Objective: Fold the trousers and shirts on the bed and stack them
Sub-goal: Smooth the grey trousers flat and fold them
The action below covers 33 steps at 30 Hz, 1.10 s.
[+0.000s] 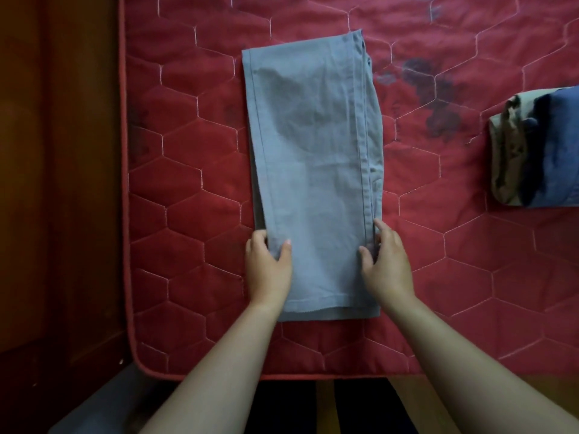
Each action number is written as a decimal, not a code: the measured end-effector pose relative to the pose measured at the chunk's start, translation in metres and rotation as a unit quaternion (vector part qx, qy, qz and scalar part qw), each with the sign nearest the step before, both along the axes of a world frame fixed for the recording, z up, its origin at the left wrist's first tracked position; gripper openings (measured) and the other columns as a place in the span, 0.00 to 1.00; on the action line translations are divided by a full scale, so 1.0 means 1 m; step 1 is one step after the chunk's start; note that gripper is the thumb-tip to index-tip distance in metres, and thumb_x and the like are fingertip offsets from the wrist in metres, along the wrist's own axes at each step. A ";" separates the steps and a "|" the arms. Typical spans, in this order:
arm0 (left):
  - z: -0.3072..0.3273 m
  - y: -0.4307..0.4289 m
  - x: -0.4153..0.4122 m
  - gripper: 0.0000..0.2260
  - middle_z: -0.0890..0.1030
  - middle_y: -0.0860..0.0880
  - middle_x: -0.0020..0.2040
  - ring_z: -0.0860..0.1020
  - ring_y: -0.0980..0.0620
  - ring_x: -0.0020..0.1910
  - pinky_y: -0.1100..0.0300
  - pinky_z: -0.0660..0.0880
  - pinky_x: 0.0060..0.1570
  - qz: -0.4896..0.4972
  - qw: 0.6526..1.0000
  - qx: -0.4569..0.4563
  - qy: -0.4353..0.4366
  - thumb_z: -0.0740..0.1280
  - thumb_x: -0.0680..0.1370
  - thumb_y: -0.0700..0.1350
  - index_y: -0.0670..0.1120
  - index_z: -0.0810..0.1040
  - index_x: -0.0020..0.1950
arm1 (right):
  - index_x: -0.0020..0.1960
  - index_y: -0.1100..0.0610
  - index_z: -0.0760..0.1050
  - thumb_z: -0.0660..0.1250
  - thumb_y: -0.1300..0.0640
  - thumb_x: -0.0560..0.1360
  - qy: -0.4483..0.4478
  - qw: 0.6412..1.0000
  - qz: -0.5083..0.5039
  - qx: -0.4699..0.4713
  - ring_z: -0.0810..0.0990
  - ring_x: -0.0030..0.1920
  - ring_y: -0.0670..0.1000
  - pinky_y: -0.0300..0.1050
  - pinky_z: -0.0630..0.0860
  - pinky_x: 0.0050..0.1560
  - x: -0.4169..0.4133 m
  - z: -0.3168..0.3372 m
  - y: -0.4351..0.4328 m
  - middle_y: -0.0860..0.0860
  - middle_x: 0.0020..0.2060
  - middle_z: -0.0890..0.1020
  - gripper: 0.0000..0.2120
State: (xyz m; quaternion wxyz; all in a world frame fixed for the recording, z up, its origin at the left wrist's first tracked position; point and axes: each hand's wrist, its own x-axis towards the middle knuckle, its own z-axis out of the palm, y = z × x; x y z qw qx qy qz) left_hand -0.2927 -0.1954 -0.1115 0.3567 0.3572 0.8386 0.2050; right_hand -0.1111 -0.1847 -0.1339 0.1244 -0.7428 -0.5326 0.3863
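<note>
Grey-blue trousers [313, 170] lie folded lengthwise in a long strip on the red quilted bed [188, 189], running away from me. My left hand [269, 267] grips the strip's left edge near its close end, thumb on top of the cloth and fingers tucked under the edge. On the right edge my right hand [387, 264] holds the layers at the same height, thumb on top and fingers along the side seam.
A stack of folded clothes [535, 151], camouflage cloth beside dark blue cloth, sits at the right edge of the view. A dark wooden wall [59, 170] borders the bed on the left. The bed's near edge [282, 375] runs just below my forearms.
</note>
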 end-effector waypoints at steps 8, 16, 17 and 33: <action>-0.016 -0.017 -0.010 0.41 0.61 0.40 0.71 0.62 0.41 0.70 0.52 0.59 0.68 -0.025 0.995 -0.097 0.029 0.73 0.70 0.48 0.44 0.52 0.75 | 0.73 0.60 0.55 0.70 0.51 0.72 -0.032 0.999 0.007 -0.033 0.64 0.68 0.57 0.49 0.62 0.67 0.009 -0.003 -0.002 0.58 0.67 0.63 0.38; -0.029 0.087 -0.029 0.33 0.57 0.43 0.74 0.57 0.42 0.72 0.50 0.59 0.69 -0.244 0.954 0.018 0.174 0.65 0.75 0.53 0.48 0.55 0.75 | 0.74 0.59 0.53 0.68 0.49 0.73 -0.063 0.994 0.077 0.040 0.59 0.70 0.59 0.52 0.61 0.69 -0.005 -0.014 0.123 0.59 0.71 0.57 0.38; -0.033 0.104 -0.028 0.31 0.56 0.45 0.75 0.55 0.43 0.73 0.48 0.58 0.69 -0.286 0.935 0.028 0.206 0.63 0.75 0.55 0.50 0.55 0.75 | 0.74 0.58 0.52 0.67 0.48 0.73 -0.085 0.991 0.087 0.053 0.57 0.71 0.60 0.54 0.60 0.70 -0.010 -0.017 0.141 0.59 0.72 0.55 0.38; -0.095 0.179 -0.023 0.27 0.62 0.46 0.74 0.59 0.46 0.73 0.40 0.56 0.67 -0.300 0.900 0.094 0.302 0.56 0.72 0.59 0.59 0.61 0.72 | 0.73 0.56 0.58 0.55 0.35 0.74 -0.229 0.902 0.320 0.180 0.54 0.73 0.58 0.64 0.50 0.70 -0.052 -0.053 0.349 0.55 0.72 0.61 0.35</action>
